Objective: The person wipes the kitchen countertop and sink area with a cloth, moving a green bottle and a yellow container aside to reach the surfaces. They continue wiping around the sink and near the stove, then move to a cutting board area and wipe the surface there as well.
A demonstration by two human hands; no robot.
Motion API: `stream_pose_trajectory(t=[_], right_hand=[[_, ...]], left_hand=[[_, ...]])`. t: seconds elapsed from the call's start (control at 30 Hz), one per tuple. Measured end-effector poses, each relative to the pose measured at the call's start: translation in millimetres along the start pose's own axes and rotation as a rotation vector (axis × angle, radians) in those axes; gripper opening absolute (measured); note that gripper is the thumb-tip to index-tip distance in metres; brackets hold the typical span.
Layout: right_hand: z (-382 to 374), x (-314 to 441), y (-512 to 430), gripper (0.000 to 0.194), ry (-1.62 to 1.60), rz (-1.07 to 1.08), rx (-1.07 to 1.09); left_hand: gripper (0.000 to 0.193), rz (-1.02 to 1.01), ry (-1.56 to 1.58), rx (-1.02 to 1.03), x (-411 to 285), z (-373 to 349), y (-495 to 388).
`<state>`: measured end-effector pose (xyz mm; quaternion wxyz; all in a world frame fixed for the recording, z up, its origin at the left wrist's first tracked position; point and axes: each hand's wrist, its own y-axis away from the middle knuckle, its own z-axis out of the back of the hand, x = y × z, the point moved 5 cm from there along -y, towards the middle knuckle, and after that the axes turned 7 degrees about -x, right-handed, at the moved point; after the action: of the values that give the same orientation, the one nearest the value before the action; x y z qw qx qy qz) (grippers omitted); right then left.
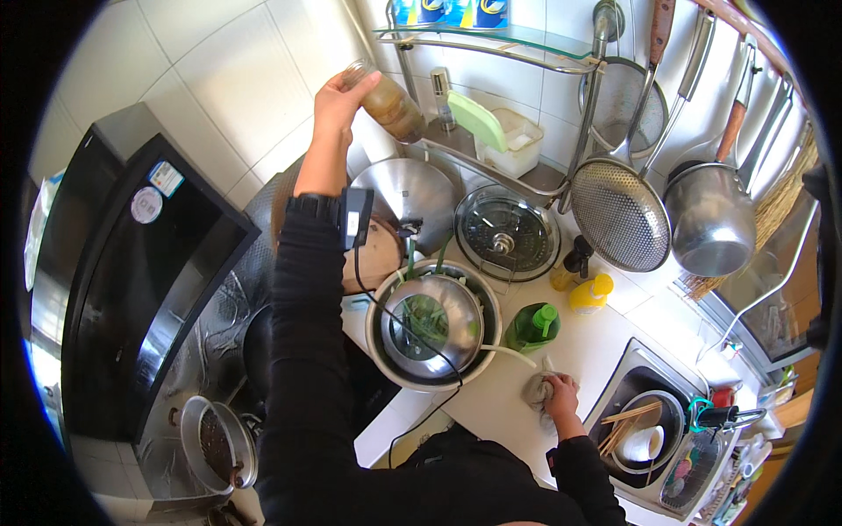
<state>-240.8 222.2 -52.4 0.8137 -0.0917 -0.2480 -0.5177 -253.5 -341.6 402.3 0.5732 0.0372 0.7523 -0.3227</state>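
Observation:
My left hand (335,108) is raised at the far wall and grips a glass jar (393,107) with brownish contents. The jar is tilted, its base beside the lower shelf (487,167) of a metal wall rack. On that shelf stand a clear bottle with a silvery cap (442,98) and a whitish container (523,148) with a pale green lid (477,120) tipped up against it. My right hand (563,394) presses a crumpled greyish cloth (539,392) onto the white counter (490,414), left of the sink.
A steel basin (376,358) with greens and a smaller steel bowl (470,309) stands mid-counter, a black cable across it. Nearby are a green bottle (534,327), a yellow bottle (591,294) and a glass lid (477,227). Strainers and a pot (714,220) hang right; the sink (608,394) holds dishes.

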Motion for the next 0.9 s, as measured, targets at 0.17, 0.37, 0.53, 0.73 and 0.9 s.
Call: stream_pose_trajectory(t=[0.17, 0.37, 0.53, 0.73, 0.9], right_hand=[[1.9, 2.5, -0.8, 0.053, 0.004, 0.003, 0.004], [2.1, 0.1, 0.4, 0.050, -0.016, 0.014, 0.023], [3.1, -0.2, -0.7, 0.051, -0.018, 0.039, 0.024], [1.1, -2.7, -0.5, 0.052, -0.018, 0.040, 0.026], [-2.8, -5.5, -2.5, 0.053, -0.004, 0.031, 0.024]], left_hand=[[0.052, -0.513, -0.280, 0.006, -63.0, 6.0, 102.3], [0.057, -0.792, -0.433, 0.000, -130.9, -5.7, 200.7], [0.056, -0.883, -0.391, -0.001, -160.5, -12.0, 228.1], [0.061, -0.911, -0.490, 0.010, -174.2, -11.8, 240.0], [0.058, -0.878, -0.437, -0.015, -176.2, -11.3, 241.4]])
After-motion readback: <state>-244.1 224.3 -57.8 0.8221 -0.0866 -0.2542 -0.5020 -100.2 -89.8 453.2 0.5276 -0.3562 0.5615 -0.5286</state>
